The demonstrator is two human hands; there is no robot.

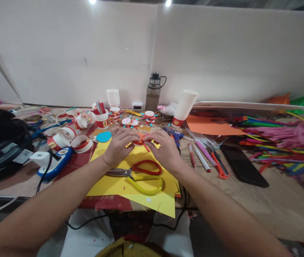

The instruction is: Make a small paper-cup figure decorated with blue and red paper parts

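Note:
My left hand [120,145] and my right hand [165,149] meet over the yellow paper [109,187]. Between their fingertips they pinch a small orange-red paper piece [138,140] with a rounded edge; fingers cover part of it. Just below my hands, scissors [146,177] with one red and one yellow handle loop lie on the yellow sheets, blades pointing left. A blue paper disc [103,136] rests to the left of my left hand. Beyond my right hand is a blue glue gun [177,135], partly hidden.
Cut paper-cup rings [81,144] and a blue-white power strip [56,166] lie left. Behind stand a cup of pencils [100,119], a water bottle [152,93] and stacked paper cups [185,107]. Right are pens [201,157], a black phone [244,166] and pipe cleaners [283,137].

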